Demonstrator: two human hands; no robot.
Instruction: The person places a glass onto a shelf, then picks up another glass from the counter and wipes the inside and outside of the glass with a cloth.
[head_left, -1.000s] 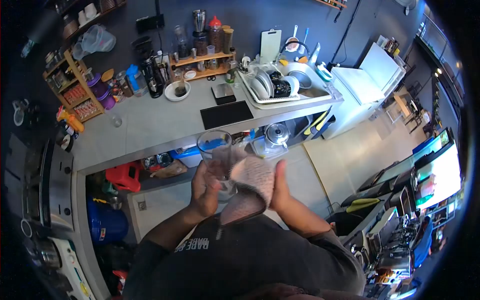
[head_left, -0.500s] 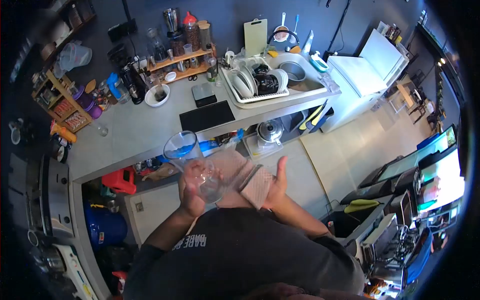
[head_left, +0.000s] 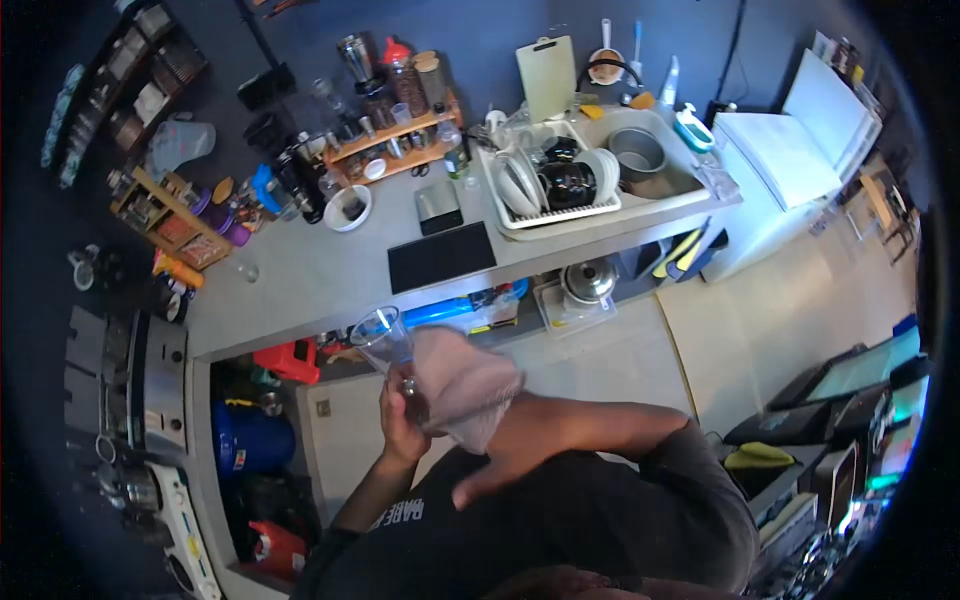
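Note:
A clear glass vessel [head_left: 380, 340] with a wide round mouth is held upright, slightly tilted, in front of the body. My left hand [head_left: 402, 420] is closed round its lower part. The pinkish-brown cloth [head_left: 465, 380] hangs against the glass's right side, blurred by motion and covering part of it. Behind the cloth's lower right edge is my right hand [head_left: 515, 440], holding the cloth, with its thumb stretched out toward the lower left. The fingertips of my right hand are hidden by the cloth.
Beyond the hands runs a grey counter [head_left: 300, 285] with a black mat [head_left: 442, 257], a small scale [head_left: 438, 207] and a white bowl [head_left: 348, 208]. A dish rack [head_left: 560, 222] stands beside the sink [head_left: 680, 195]. Below are a red stool [head_left: 290, 360] and a lidded pot [head_left: 590, 280].
My right hand has swung left across the body with the cloth, which now lies against the glass. The view has shifted, and the glass stays in my left hand.

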